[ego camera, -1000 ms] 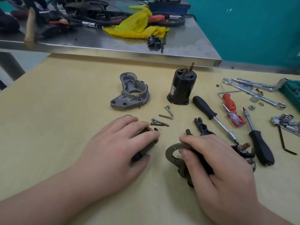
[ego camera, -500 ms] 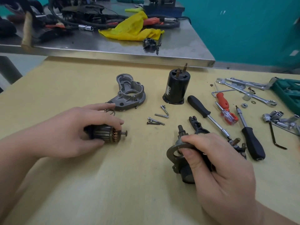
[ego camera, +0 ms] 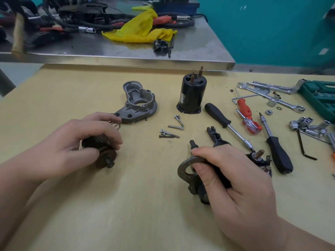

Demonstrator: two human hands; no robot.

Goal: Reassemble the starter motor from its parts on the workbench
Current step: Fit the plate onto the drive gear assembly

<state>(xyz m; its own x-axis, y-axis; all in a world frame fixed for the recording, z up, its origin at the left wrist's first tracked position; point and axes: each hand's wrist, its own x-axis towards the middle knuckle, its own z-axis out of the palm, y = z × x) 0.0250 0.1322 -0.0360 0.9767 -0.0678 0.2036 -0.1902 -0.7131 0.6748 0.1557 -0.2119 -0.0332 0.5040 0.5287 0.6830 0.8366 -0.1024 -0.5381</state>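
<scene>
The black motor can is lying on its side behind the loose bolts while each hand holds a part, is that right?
Not quite. In the head view the black motor can stands upright on its base, studs pointing up. The rest holds: it is behind the loose bolts, and the left hand and right hand each hold a part.

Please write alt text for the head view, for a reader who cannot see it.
A person's left hand grips an armature and the right hand grips a dark motor part with a metal bracket above a wooden bench. Behind lie a grey housing, an upright black casing, loose bolts and, rightward, screwdrivers and wrenches.
</scene>
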